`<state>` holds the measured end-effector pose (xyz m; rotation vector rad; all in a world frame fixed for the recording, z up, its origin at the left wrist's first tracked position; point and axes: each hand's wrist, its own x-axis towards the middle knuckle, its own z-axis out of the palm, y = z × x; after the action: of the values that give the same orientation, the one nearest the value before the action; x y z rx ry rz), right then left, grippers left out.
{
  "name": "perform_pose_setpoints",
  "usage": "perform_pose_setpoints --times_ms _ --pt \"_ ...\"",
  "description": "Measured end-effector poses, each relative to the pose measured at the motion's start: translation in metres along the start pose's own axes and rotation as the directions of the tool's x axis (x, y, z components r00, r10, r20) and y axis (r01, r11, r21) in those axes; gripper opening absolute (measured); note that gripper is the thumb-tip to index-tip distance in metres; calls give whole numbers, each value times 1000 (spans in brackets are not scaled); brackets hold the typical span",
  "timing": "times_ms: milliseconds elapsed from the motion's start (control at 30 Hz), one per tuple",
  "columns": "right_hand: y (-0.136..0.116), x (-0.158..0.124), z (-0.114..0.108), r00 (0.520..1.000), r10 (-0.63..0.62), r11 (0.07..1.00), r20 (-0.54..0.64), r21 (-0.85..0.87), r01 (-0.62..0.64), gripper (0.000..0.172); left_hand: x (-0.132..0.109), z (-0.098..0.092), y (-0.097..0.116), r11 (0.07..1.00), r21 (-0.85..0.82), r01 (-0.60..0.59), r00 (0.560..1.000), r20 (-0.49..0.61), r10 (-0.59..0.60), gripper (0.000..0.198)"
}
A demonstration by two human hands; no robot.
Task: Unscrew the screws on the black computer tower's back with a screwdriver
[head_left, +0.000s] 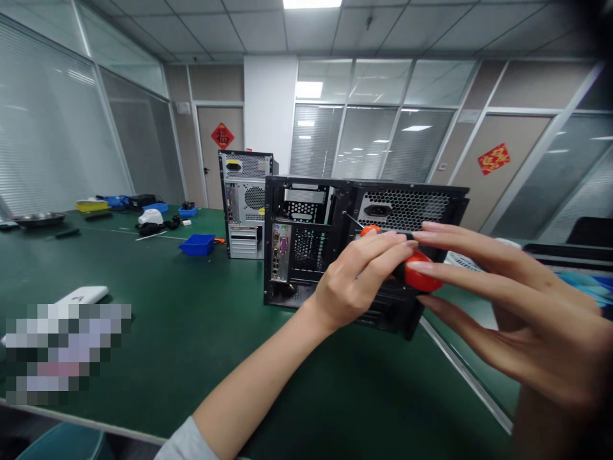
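A screwdriver (424,273) with a red and black handle is held by both my hands. My left hand (354,278) wraps its fingers round the front of the handle. At the butt end, my right hand (517,300) has its thumb below and fingertips above the red cap, closed on it. The thin shaft points left and away, its tip at the black rear frame of a computer case (338,236), beside the power supply (407,211). Whether the tip sits in a screw is too small to tell. My left hand covers part of the case's lower rear.
Behind stands a second computer tower (246,204). A blue tray (197,245) is left of it on the green table (201,332). A white device (83,297) lies at left, by a pixelated patch. Several small items and blue bins lie farther back. A teal bin (67,441) is below the near edge.
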<state>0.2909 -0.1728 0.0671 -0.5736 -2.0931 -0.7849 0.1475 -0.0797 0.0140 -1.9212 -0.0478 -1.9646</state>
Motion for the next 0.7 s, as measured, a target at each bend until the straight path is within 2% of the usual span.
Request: perform_pose_setpoints --times_ms 200,333,533,700 --pt "1 -1 1 999 -9 1000 44 -10 9 56 0 -5 -8 999 -17 -47 992 114 48 36" --pt "1 -3 1 998 -16 1000 59 -3 16 57 1 -7 -13 995 -54 -85 989 119 91 35" --pt "2 -4 0 996 -22 999 92 -33 26 56 4 -9 -16 987 -155 -52 984 160 77 37" --pt "1 -3 0 996 -36 998 79 -48 40 60 5 -10 -16 988 -150 -28 983 177 55 36"
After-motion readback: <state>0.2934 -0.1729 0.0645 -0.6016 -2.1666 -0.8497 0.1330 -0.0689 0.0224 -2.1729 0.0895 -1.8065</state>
